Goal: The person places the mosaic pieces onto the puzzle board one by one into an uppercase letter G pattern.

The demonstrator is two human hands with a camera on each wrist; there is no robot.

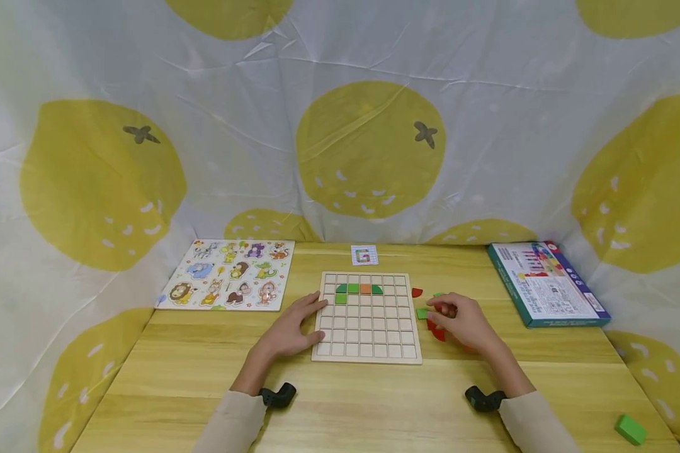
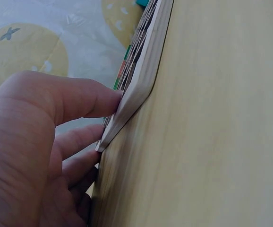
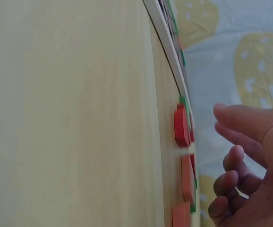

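A wooden grid board point(image 1: 368, 336) lies on the table. In its upper rows sit light green squares point(image 1: 341, 299), an orange square point(image 1: 365, 289) and dark green rounded corner pieces point(image 1: 377, 290). My left hand point(image 1: 291, 327) rests at the board's left edge; in the left wrist view its thumb touches the near corner. My right hand point(image 1: 461, 319) hovers over loose pieces right of the board, fingers loosely bent, nothing seen between them. Around it lie a green square point(image 1: 422, 313), a red rounded piece point(image 1: 417, 292) and more red pieces point(image 3: 181, 125). Orange pieces point(image 3: 187, 179) show in the right wrist view.
A small pattern card point(image 1: 364, 255) lies behind the board. An animal puzzle board point(image 1: 226, 275) is at the back left, a teal-edged game box point(image 1: 549, 283) at the back right. One green block point(image 1: 631, 430) lies near the front right. A lemon-print cloth point(image 1: 368, 50) surrounds the table.
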